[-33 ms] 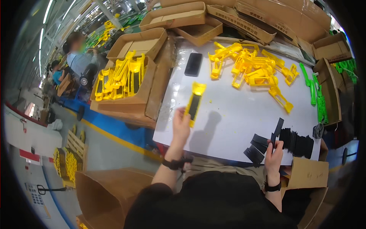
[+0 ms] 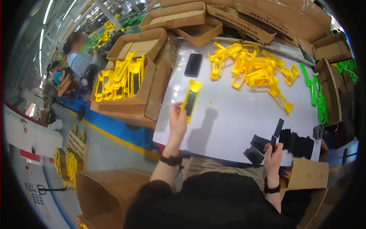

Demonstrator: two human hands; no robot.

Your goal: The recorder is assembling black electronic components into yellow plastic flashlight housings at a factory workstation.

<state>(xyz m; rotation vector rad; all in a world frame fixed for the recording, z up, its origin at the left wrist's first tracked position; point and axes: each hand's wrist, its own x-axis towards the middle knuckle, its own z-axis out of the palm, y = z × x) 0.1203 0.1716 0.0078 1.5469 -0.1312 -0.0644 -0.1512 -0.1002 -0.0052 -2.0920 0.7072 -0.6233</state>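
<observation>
In my left hand (image 2: 177, 121) is a yellow plastic frame (image 2: 195, 86), tilted upright above the left part of the white table (image 2: 228, 110). A black pad (image 2: 190, 102) fills the frame's long opening. My fingers pinch its lower left edge. At the table's near right, my right hand (image 2: 273, 158) has its fingers closed on a black strip (image 2: 273, 140). Another black strip (image 2: 280, 125) lies just beyond it. Several loose strips (image 2: 252, 155) are fanned out left of this hand, and a dense row of black strips (image 2: 299, 144) lies to its right.
Yellow frames (image 2: 251, 65) are heaped at the back, near a black phone (image 2: 193, 65). Green plastic parts (image 2: 320, 103) line the right edge. At left, a cardboard box (image 2: 150, 82) holds padded yellow frames. Cardboard trays (image 2: 173, 16) are stacked behind. A person (image 2: 78, 57) sits far left.
My left hand has shifted slightly left with the yellow frame, which is turned a little. My right hand has moved only slightly, still at the black strips.
</observation>
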